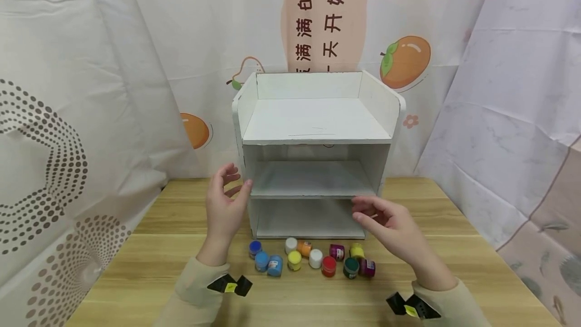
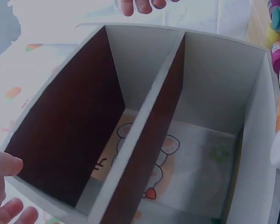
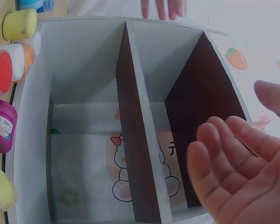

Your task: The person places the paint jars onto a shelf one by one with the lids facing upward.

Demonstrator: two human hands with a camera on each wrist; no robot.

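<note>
Two hands hover around a small white shelf unit (image 1: 313,120) standing on a wood-grain desk (image 1: 454,236), with a spread of twelve small jars (image 1: 315,258) on the desk just in front of its base. The left hand (image 1: 225,198), fingers loosely bent and thumb held apart, is raised beside the unit's left side and holds nothing. The right hand (image 1: 392,223), also empty, its fingers relaxed and thumb apart, reaches in near the lower right front; whether either touches the unit cannot be told. Among the jars, a dark blue jar (image 1: 255,249) and two light blue ones sit at the left end, a red jar (image 1: 329,265) and a dark green jar (image 1: 351,267) stand right of centre, and an orange jar (image 1: 304,248) appears to lie on its side behind the front ones. A purple jar (image 1: 367,267) closes the row at right, also on its side. Beige sleeves (image 1: 192,286) cover both forearms, and a pale cloth (image 1: 218,19) printed with orange fruit and Chinese characters hangs behind the unit.
</note>
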